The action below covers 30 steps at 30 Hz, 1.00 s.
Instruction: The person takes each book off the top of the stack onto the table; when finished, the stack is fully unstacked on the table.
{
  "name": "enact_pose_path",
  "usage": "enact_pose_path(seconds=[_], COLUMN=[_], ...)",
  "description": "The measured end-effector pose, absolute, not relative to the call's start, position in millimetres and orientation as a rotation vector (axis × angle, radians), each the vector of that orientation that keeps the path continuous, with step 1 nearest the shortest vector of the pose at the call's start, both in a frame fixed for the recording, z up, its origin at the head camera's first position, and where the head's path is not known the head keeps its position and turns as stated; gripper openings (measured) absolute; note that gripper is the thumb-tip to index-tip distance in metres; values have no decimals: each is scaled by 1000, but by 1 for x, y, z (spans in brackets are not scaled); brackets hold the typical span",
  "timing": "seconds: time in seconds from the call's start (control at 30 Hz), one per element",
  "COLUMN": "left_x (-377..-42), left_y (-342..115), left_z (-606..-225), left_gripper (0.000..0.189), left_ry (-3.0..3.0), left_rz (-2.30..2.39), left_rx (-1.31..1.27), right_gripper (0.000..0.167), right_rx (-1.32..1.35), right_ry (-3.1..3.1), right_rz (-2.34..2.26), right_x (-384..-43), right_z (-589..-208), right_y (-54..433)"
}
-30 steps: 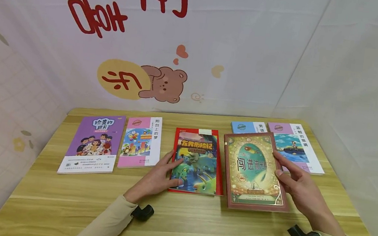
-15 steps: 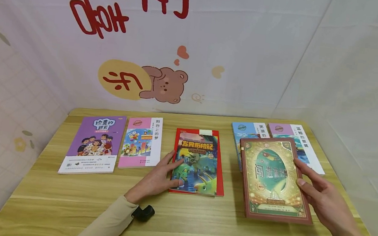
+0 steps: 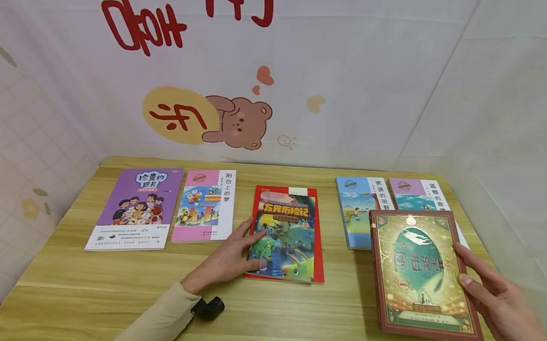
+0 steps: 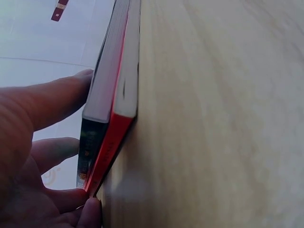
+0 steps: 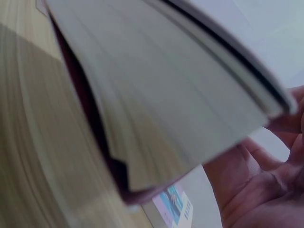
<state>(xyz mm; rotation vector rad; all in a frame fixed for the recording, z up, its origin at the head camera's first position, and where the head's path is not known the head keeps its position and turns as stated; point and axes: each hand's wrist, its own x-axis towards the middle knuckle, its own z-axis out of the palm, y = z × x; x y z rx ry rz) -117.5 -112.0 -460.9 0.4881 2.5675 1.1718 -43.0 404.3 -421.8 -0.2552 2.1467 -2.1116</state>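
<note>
In the head view my right hand [image 3: 506,307] grips the right edge of a thick gold-and-green hardcover book [image 3: 425,278], thumb on its cover. The right wrist view has the page block [image 5: 156,90] tilted above the wooden table. My left hand [image 3: 225,258] rests at the left side of a dinosaur-covered book [image 3: 288,239], its thumb and a finger on the cover. That book lies on a slightly larger red book [image 3: 317,254]. In the left wrist view other fingers [image 4: 66,199] touch the spines of the two stacked books.
On the wooden table [image 3: 138,290], a purple book [image 3: 134,208] and a pink-and-white book [image 3: 204,206] lie left. A blue book [image 3: 360,208] and another pink-and-white book [image 3: 417,195] lie at the back right, partly covered from view by the hardcover. A white printed curtain [image 3: 367,63] stands behind.
My right hand has carried the hardcover book rightward and nearer to me, away from beside the dinosaur book. More of the blue book shows. My left hand has stayed in place.
</note>
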Motion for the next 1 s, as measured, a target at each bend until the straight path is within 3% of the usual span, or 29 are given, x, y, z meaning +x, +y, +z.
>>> enact_pose_path(seconds=[1.0], left_x=[-117], left_y=[-112], left_z=[-461], left_gripper=[74], left_ry=[2557], left_rz=[1176], left_rx=[492], right_gripper=[63], right_rx=[-263], right_ry=[2357], right_rz=[-1959], right_x=[-10], right_z=[-460], right_y=[489])
